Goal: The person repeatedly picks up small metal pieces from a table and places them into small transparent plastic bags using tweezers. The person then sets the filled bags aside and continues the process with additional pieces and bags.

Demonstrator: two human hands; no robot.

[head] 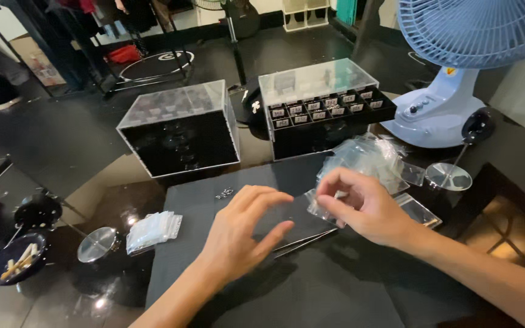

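My right hand (360, 203) pinches one small clear bag (322, 206); my left hand (244, 234) hovers released over the tweezers (305, 241). Far right, a pile of bags (366, 158) looks untouched.

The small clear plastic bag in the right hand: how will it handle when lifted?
The clear bag pinched by the right hand looks thin and glossy, so probably floppy and slippery. It seems very light; the fan nearby might blow it about.

Glossy black table (80, 146), pale blue fan (451, 91) behind.
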